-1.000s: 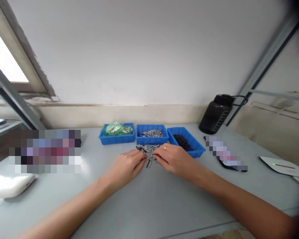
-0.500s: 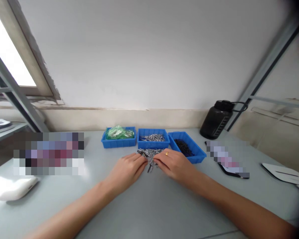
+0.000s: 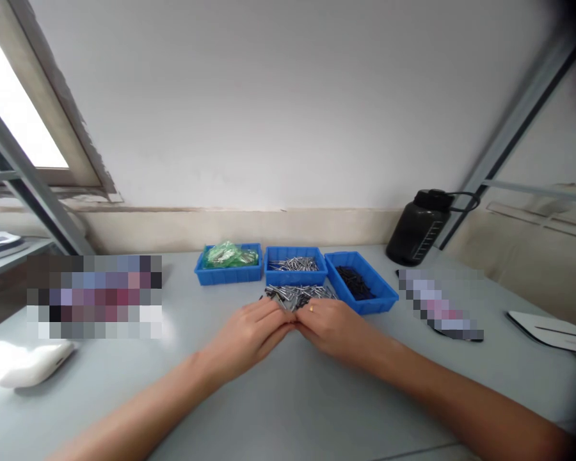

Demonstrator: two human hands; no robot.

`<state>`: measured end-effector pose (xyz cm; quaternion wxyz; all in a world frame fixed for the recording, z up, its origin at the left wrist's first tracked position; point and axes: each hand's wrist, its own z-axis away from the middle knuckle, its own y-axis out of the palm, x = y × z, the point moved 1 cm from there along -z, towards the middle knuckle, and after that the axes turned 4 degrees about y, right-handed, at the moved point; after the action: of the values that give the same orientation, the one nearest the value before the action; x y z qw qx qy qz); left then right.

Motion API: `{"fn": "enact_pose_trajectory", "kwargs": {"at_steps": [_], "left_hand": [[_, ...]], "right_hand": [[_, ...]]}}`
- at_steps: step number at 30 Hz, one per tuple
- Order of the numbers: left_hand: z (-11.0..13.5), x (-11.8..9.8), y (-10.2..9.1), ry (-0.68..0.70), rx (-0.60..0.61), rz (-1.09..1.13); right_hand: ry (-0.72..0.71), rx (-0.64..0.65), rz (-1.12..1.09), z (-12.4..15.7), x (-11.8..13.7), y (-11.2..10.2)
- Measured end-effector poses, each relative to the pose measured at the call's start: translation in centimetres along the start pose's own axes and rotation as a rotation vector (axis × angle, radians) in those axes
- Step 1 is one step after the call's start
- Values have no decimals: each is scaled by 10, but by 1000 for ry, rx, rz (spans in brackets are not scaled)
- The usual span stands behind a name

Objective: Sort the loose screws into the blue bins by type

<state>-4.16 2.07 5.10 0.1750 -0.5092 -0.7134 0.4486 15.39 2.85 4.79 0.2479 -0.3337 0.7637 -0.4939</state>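
Fingertip to fingertip, my left hand [image 3: 259, 326] and my right hand [image 3: 329, 323] meet over the table's middle, both with fingers pinched together. What they hold, if anything, is hidden behind the fingers. Just beyond them lies a loose pile of thin silvery metal pins [image 3: 312, 292], with some dark pieces among them near the fingers. Behind the pile a blue bin [image 3: 295, 277] holds more silvery pins. A second blue bin [image 3: 379, 291], angled to the right, holds black thin pieces [image 3: 355, 282]. In the left blue bin [image 3: 230, 275] sits a green plastic bag [image 3: 228, 254].
A black water bottle [image 3: 417, 230] stands at the back right, near a blurred phone-like object [image 3: 439, 310]. Farther right lies a flat white item [image 3: 552, 331]. A white rounded case [image 3: 38, 365] is on the left, by a pixelated object [image 3: 96, 298]. A wall closes off the back.
My hands have come together and drawn slightly nearer to me, so more of the pin pile shows behind them. The pins that stuck out between my hands are now out of sight.
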Motion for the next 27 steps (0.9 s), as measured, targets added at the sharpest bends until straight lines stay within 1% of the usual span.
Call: {"fn": "enact_pose_trajectory", "kwargs": {"at_steps": [2,4,9,14,18,21,24,27], "left_hand": [[-1,-1,0,14,-16,34],[-1,0,0,-3,-37,67],[-1,2,1,-41,-45,125],[0,6,2,-126,-93,117],[1,9,5,-198,-27,57],[1,9,6,-155,10,-43],[1,8,6,-89,12,-138],[0,7,6,-48,1,-167]], "right_hand": [[-18,-25,-18,-1,1,-2],[-23,-47,-34,-1,2,-4],[6,-30,-58,-1,1,-6],[47,-71,-97,-1,1,-9],[55,-111,-151,-1,2,-11],[55,-109,-166,0,3,-12],[65,-83,-155,0,3,-12],[60,-74,-136,-1,1,-9]]}}
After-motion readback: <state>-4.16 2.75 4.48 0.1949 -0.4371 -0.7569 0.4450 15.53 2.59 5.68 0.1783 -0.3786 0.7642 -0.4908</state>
